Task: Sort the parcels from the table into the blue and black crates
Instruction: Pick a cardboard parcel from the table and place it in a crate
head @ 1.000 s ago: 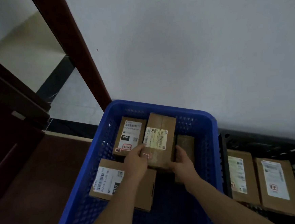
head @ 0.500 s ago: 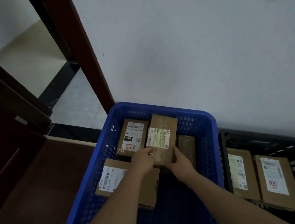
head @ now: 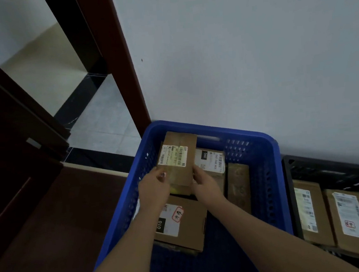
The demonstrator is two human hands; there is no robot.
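Observation:
A brown cardboard parcel [head: 179, 157] with a white barcode label is held over the far left part of the blue crate [head: 271, 171]. My left hand [head: 154, 186] grips its near left corner and my right hand [head: 203, 181] grips its near right corner. Under and around it lie other parcels: one with a white "060" label [head: 210, 161], a plain dark one [head: 238, 185] on the right, and a larger one marked "010" [head: 181, 223] at the near side. The black crate [head: 327, 169] stands to the right and holds two labelled parcels [head: 309, 211] [head: 352, 218].
A pale wall [head: 243, 55] rises directly behind both crates. A reddish-brown door frame [head: 112, 55] stands at the blue crate's far left corner, with a tiled doorway [head: 100, 120] beyond. Dark brown floor [head: 41, 221] lies to the left.
Both hands have shifted the held parcel to the left and a little farther back inside the blue crate, uncovering the parcel with the "060" label. The camera has moved closer.

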